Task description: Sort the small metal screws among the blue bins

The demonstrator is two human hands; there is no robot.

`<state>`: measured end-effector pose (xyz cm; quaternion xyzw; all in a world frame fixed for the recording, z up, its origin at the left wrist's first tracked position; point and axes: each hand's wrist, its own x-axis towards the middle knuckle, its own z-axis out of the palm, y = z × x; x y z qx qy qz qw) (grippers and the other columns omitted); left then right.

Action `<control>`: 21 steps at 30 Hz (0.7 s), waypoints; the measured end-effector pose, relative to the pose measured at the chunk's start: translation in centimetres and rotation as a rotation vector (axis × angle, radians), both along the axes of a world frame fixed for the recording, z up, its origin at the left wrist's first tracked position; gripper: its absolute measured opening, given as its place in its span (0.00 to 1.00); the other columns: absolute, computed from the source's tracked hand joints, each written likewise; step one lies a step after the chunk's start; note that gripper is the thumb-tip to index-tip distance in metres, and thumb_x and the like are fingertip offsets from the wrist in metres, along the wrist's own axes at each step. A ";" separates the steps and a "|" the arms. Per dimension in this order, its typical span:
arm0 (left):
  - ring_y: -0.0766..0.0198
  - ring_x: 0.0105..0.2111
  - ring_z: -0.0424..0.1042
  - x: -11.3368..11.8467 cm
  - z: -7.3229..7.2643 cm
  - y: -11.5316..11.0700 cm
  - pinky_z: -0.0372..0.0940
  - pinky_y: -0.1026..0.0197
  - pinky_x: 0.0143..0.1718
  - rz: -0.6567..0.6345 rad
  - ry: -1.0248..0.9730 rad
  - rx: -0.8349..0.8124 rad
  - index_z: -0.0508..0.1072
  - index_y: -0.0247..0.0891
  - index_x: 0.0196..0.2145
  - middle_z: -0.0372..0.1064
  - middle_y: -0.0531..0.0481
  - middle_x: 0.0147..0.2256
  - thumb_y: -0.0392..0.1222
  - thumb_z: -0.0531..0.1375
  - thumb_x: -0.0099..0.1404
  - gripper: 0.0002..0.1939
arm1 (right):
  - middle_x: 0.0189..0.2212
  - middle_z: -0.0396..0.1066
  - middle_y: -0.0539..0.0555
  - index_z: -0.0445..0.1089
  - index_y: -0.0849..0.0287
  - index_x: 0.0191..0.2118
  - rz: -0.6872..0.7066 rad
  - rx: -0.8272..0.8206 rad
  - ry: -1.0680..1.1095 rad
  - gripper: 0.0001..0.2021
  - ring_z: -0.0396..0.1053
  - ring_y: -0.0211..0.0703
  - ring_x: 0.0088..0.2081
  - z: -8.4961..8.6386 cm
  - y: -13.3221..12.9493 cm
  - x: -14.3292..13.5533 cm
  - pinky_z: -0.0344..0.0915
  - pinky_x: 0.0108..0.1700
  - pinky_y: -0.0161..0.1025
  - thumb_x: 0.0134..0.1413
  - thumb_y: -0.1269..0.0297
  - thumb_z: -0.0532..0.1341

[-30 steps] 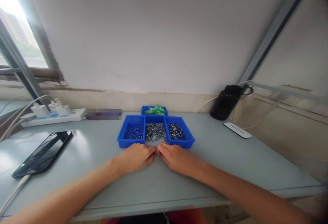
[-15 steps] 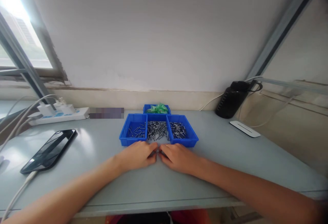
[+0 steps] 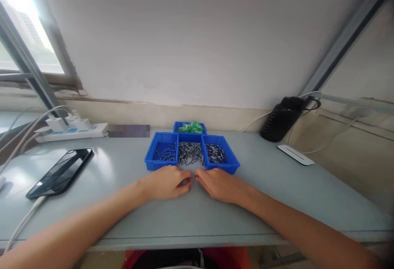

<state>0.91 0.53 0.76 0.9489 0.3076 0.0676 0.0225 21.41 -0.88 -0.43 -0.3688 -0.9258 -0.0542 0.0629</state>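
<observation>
My left hand rests on the table just in front of the left blue bin, its thumb and fingers pinched together. Facing it, my right hand is closed too, its fingertips a small gap from the left ones, in front of the right blue bin. Whatever sits between the fingertips is too small to name. Loose metal screw-like pieces lie thinly in the left bin. A denser pile of metal pieces fills the middle space, and more short metal pieces lie in the right bin.
Behind stands another blue bin with green plastic packets. To the left are a phone on a cable and a power strip. A black bottle and a flat white device stand at the right.
My right fingertips have drawn together more tightly and moved slightly away from the left ones. The whole view has shifted a little; bins and pieces look unchanged.
</observation>
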 end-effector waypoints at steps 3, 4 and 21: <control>0.65 0.22 0.69 0.0 -0.1 0.2 0.57 0.66 0.24 -0.007 -0.041 -0.019 0.67 0.38 0.33 0.67 0.53 0.22 0.42 0.47 0.66 0.11 | 0.25 0.70 0.51 0.60 0.60 0.36 0.021 -0.032 0.018 0.11 0.68 0.39 0.26 0.2 0.0 0.1 0.51 0.26 0.35 0.64 0.64 0.44; 0.65 0.23 0.69 0.0 -0.1 0.2 0.57 0.66 0.24 -0.004 -0.048 -0.023 0.67 0.38 0.34 0.68 0.53 0.23 0.42 0.47 0.66 0.11 | 0.26 0.70 0.51 0.61 0.60 0.36 0.037 -0.047 0.027 0.12 0.68 0.39 0.27 0.3 0.0 0.2 0.52 0.27 0.34 0.64 0.62 0.44; 0.66 0.28 0.70 0.4 0.4 -0.6 0.60 0.65 0.28 -0.079 -0.078 0.177 0.67 0.38 0.37 0.69 0.52 0.28 0.42 0.46 0.67 0.11 | 0.30 0.73 0.52 0.66 0.59 0.37 0.040 -0.150 0.107 0.16 0.70 0.40 0.32 0.5 0.4 0.5 0.58 0.33 0.34 0.64 0.60 0.43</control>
